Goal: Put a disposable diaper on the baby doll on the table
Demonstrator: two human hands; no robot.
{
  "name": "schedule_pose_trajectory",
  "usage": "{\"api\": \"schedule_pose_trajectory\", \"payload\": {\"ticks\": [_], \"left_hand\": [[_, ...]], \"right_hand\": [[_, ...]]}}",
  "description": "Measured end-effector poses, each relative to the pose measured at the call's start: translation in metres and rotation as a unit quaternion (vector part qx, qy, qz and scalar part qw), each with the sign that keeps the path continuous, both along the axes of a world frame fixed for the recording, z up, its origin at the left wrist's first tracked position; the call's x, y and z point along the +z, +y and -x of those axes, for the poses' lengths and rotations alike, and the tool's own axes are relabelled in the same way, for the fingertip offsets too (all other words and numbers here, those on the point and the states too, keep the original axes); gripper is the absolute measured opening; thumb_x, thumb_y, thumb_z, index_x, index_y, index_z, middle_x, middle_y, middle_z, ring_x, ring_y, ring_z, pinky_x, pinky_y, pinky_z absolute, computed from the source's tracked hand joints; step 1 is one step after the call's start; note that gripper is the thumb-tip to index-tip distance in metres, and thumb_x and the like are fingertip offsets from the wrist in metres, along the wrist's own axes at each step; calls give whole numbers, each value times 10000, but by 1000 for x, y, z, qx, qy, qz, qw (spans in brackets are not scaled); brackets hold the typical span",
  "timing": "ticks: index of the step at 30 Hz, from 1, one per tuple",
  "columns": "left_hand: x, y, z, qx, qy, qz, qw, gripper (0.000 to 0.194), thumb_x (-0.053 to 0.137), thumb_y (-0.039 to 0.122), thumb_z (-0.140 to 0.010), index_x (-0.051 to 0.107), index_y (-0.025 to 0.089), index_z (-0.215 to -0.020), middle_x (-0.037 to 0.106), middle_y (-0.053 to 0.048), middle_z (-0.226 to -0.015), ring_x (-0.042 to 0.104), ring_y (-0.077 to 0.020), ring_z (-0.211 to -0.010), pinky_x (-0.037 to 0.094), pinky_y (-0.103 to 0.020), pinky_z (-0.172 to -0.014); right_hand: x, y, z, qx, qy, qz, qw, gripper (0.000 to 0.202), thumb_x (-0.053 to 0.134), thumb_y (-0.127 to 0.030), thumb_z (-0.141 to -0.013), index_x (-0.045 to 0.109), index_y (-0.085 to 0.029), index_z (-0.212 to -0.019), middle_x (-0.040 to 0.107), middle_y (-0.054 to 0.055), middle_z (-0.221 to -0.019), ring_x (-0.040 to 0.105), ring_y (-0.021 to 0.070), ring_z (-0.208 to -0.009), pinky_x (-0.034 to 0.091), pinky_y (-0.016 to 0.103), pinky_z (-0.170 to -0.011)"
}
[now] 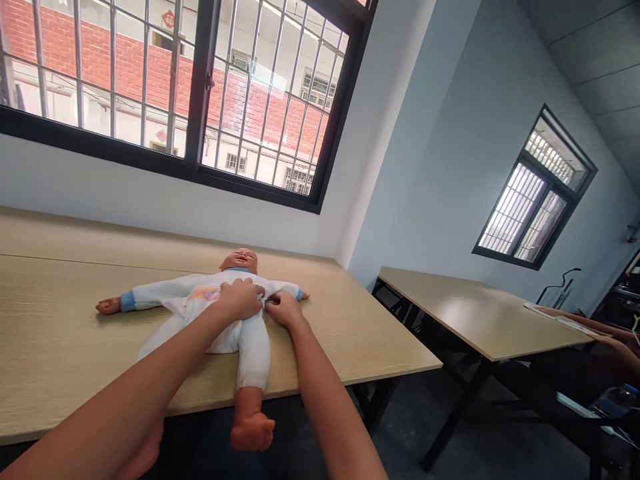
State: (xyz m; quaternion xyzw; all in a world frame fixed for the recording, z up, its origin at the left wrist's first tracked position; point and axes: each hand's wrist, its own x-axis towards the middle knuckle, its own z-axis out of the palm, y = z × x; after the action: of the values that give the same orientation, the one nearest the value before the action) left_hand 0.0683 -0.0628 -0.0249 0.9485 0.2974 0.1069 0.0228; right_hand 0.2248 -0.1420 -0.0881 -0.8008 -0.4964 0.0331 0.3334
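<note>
A baby doll (240, 260) lies on its back on the wooden table (345, 333), arms spread. It wears a white romper (254, 353) with blue collar and cuffs and a coloured print on the chest. One bare foot hangs past the table's front edge; the other leg is partly hidden behind my left forearm. My left hand (243, 298) rests on the doll's chest, its fingers curled on the romper's side. Close beside it, my right hand (284, 309) pinches the romper's side near the doll's waist. Fingertips of both hands are partly hidden.
A barred window (200, 87) is above the table's back edge. To the right, across a gap, stands a second table (450, 300). Another person's arms (607, 333) rest at its far right, by flat papers. A smaller window (533, 193) is in the right wall.
</note>
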Motion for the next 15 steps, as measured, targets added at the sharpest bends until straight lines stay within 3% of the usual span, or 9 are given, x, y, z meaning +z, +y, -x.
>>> {"api": "schedule_pose_trajectory", "payload": {"ticks": [5,10,15], "left_hand": [[-3,-2,-1,0,-4,-17,1000,443,520,334,-843,707,348,-1244,620,-160,-1295,521,-383,-1249,386,-638,-979],[-3,-3,2,1,1,-18,1000,456,513,330,-851,694,356,-1268,628,-152,-1284,533,-371,-1232,384,-614,-989],[-1,-2,4,1,11,-18,1000,445,473,387,-895,679,364,-1289,601,-157,-1322,512,-371,-1262,379,-598,-1004]], "right_hand": [[-2,13,3,-9,-37,41,998,301,683,-391,-779,765,-254,-1034,752,74,-1064,656,264,-941,455,325,-772],[-3,18,0,-11,-14,43,999,82,650,-271,-767,704,-211,-752,702,26,-761,602,206,-754,413,288,-685],[-5,23,5,7,65,-22,998,124,602,-149,-730,561,-188,-620,525,-33,-583,467,133,-629,330,240,-587]]}}
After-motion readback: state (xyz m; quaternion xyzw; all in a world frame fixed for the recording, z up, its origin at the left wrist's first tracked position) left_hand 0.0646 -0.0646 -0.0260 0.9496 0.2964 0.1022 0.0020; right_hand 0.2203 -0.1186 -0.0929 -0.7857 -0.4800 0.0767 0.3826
